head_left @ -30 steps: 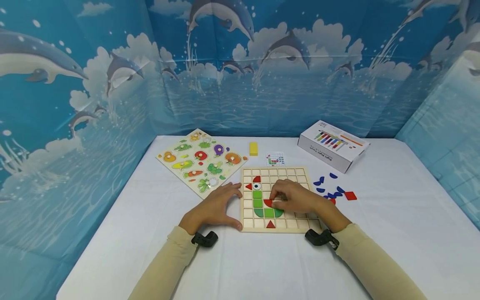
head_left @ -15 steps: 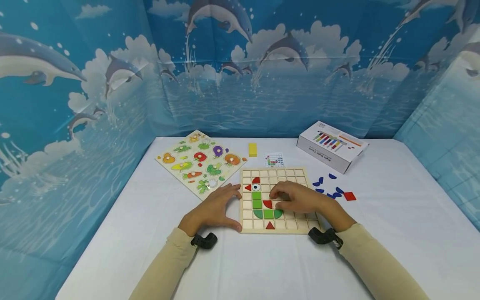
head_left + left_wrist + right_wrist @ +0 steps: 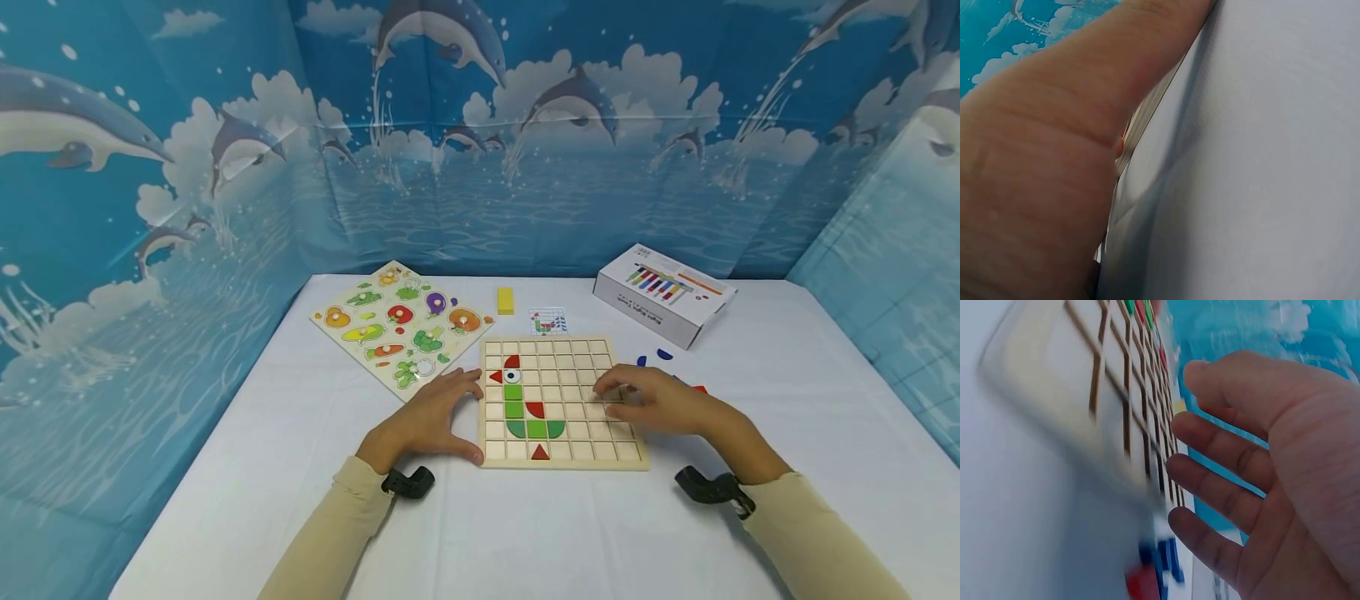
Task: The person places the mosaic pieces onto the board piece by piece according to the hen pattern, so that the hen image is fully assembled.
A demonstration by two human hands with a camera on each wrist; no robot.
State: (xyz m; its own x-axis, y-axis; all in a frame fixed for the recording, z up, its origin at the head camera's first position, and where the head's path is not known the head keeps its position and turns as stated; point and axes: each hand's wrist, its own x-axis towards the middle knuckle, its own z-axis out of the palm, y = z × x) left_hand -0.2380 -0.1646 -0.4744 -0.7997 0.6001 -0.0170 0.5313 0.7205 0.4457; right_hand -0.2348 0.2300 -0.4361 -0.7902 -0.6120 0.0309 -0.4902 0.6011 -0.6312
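Observation:
My left hand [image 3: 435,417] rests at the left edge of a wooden grid board [image 3: 577,362], thumb and fingers spread along its side. In the left wrist view the thumb side of that hand [image 3: 1054,144] fills much of the picture. My right hand [image 3: 663,400] hovers over the board's right part, fingers loosely bent and holding nothing. The right wrist view shows its fingers [image 3: 1216,487] apart. On the board, green squares [image 3: 513,409], a round eye tile [image 3: 512,377], red triangles [image 3: 540,452] and a red quarter-circle tile [image 3: 535,409] lie in cells.
Blue half-round tiles [image 3: 664,354] and a red tile [image 3: 700,389] lie right of the board, partly hidden by my right hand. Behind it are a pattern card [image 3: 548,321], a yellow block [image 3: 506,301], a vegetable puzzle [image 3: 352,317] and a white box [image 3: 637,302].
My right hand has left the red quarter-circle tile and moved right toward the board's right edge, empty. The tile stays in its cell. My left hand has kept its place.

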